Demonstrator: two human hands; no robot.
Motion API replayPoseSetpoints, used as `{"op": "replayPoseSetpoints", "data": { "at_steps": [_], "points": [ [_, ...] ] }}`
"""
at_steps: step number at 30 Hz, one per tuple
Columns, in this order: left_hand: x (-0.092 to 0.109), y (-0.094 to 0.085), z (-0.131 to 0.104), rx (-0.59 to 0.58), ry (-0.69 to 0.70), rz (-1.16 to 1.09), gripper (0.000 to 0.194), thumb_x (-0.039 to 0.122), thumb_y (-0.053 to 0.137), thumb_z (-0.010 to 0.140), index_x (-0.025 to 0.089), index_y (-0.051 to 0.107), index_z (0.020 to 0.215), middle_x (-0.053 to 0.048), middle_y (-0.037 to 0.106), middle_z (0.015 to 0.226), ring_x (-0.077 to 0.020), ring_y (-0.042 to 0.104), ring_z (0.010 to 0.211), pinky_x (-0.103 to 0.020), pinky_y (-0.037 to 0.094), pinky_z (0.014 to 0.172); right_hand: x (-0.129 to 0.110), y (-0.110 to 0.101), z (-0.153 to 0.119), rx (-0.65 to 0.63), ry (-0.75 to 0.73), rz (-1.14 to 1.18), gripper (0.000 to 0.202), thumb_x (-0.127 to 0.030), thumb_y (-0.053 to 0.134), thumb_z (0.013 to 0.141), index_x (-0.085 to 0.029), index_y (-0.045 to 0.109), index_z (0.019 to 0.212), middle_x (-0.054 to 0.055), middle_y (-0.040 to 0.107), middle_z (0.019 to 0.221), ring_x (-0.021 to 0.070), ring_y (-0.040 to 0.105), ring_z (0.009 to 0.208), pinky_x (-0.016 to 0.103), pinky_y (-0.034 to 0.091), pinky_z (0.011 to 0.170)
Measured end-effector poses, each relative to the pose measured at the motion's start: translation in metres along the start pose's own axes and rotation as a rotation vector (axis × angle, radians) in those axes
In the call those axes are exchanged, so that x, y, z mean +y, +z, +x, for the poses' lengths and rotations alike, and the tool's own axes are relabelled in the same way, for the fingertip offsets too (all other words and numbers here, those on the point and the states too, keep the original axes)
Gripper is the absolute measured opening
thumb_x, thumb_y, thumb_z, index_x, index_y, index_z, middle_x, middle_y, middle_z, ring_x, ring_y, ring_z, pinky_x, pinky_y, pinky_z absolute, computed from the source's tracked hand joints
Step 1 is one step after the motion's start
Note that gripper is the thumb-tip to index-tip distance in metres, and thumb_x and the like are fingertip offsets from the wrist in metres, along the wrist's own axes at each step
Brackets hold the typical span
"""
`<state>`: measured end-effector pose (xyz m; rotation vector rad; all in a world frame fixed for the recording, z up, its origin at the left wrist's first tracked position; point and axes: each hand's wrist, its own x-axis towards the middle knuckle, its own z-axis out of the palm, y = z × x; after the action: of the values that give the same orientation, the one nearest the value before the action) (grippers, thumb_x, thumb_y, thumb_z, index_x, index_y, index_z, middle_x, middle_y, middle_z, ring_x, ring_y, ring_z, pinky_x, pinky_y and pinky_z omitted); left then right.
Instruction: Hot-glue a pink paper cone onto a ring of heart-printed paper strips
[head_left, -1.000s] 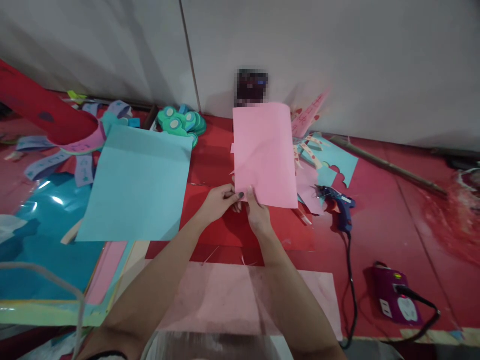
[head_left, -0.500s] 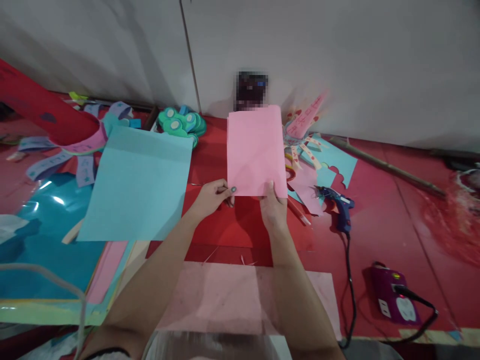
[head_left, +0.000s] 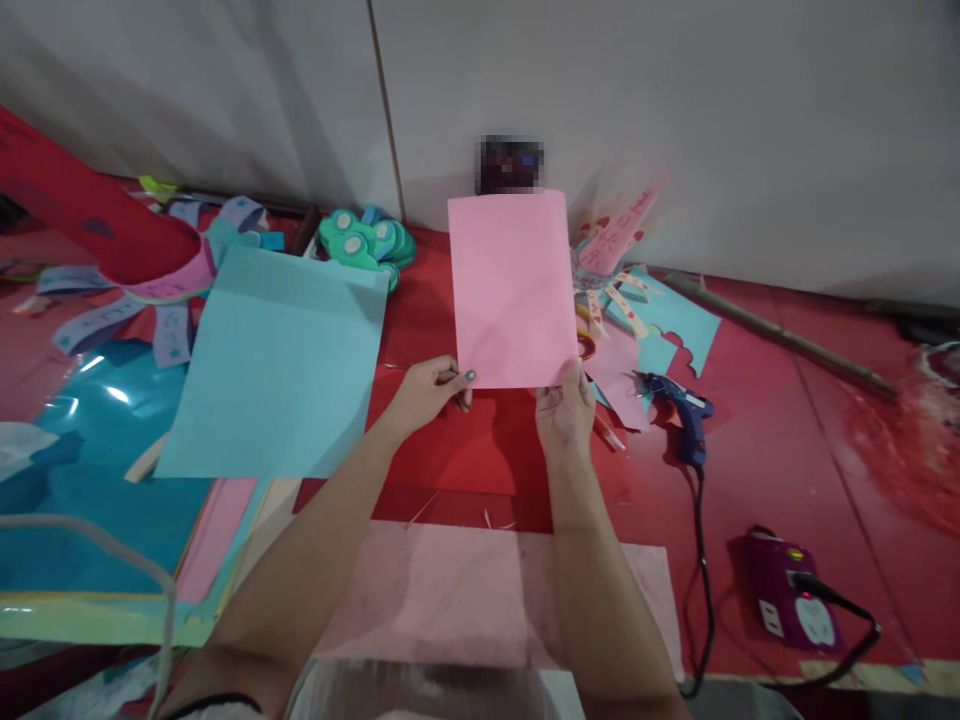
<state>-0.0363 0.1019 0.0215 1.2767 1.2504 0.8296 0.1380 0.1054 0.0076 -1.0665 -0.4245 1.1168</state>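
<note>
A pink sheet of paper (head_left: 511, 290), curved over at its right edge, is held up above the red table in the middle of the head view. My left hand (head_left: 435, 390) pinches its lower left corner between thumb and fingers. At the lower right corner, my right hand (head_left: 566, 405) grips the sheet with the thumb near the edge. Beneath lies red paper (head_left: 465, 450). To the left is a large light blue sheet (head_left: 277, 370).
Green foam shapes (head_left: 364, 245) sit by the wall. On the right are a glue gun (head_left: 682, 410) with its cable, a purple power box (head_left: 795, 595) and a stick (head_left: 780, 335). A red cone (head_left: 97, 220) leans in at the left.
My right hand has shifted right along the pink paper's lower edge to its corner. The paper looks slightly wider and has risen a little. My left hand has hardly moved.
</note>
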Motion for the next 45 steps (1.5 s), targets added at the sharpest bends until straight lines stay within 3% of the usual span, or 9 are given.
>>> {"op": "replayPoseSetpoints", "data": {
  "at_steps": [9,15,21,26,29,39,45],
  "points": [
    [0.005,0.003,-0.001,-0.011,-0.024,0.017,0.028,0.036,0.054,0.081,0.016,0.045,0.064,0.0,0.06,0.056,-0.0085,0.058,0.05,-0.019,0.045,0.049,0.007,-0.002,-0.002,0.033,-0.053,0.01,0.036,-0.044,0.062,0.072,-0.017,0.062,0.095,0.006,0.065,0.102,0.0135,0.061,0.097,0.028,0.053,0.079],
    [0.003,0.003,-0.002,-0.006,-0.016,0.017,0.029,0.037,0.054,0.081,0.016,0.044,0.064,0.0,0.06,0.056,-0.0082,0.058,0.051,-0.019,0.045,0.051,0.005,-0.002,0.0,0.013,0.002,0.082,0.032,-0.041,0.062,0.072,-0.02,0.063,0.097,0.004,0.064,0.106,0.0134,0.06,0.1,0.03,0.051,0.085],
    [0.0,0.003,-0.001,-0.001,0.018,-0.039,0.03,0.038,0.057,0.079,0.016,0.044,0.064,0.001,0.06,0.055,-0.0076,0.057,0.049,-0.019,0.046,0.051,0.012,0.011,-0.015,-0.132,0.219,0.161,0.036,-0.041,0.063,0.069,-0.025,0.059,0.101,0.0,0.062,0.112,0.0127,0.058,0.105,0.029,0.05,0.089],
    [0.001,0.008,-0.002,-0.075,0.01,-0.094,0.029,0.038,0.058,0.078,0.016,0.045,0.065,0.002,0.058,0.053,-0.0075,0.056,0.047,-0.019,0.047,0.051,0.021,0.023,-0.035,-0.219,0.381,0.085,0.03,-0.036,0.071,0.061,-0.023,0.06,0.086,-0.001,0.067,0.087,0.013,0.063,0.077,0.029,0.054,0.073],
    [0.0,0.009,-0.002,-0.082,0.008,-0.073,0.027,0.035,0.057,0.079,0.016,0.045,0.065,0.003,0.058,0.053,-0.007,0.056,0.047,-0.019,0.046,0.05,0.018,0.024,-0.037,-0.235,0.338,0.101,0.028,-0.039,0.068,0.065,-0.02,0.061,0.085,0.001,0.067,0.089,0.0139,0.063,0.083,0.03,0.053,0.078],
    [0.001,0.0,-0.002,-0.05,0.005,0.021,0.028,0.035,0.055,0.081,0.016,0.044,0.063,0.001,0.059,0.054,-0.0067,0.056,0.049,-0.018,0.043,0.05,-0.003,0.01,-0.012,-0.163,0.067,0.074,0.038,-0.038,0.058,0.076,-0.023,0.055,0.112,0.002,0.055,0.124,0.0139,0.051,0.117,0.035,0.044,0.099],
    [0.001,-0.007,-0.001,-0.056,0.007,0.027,0.027,0.032,0.055,0.081,0.017,0.043,0.062,0.002,0.059,0.054,-0.006,0.055,0.048,-0.017,0.044,0.05,-0.006,0.003,-0.006,-0.055,0.046,0.034,0.032,-0.034,0.064,0.071,-0.02,0.061,0.1,0.005,0.058,0.121,0.0158,0.053,0.114,0.034,0.045,0.098]
  ]
}}
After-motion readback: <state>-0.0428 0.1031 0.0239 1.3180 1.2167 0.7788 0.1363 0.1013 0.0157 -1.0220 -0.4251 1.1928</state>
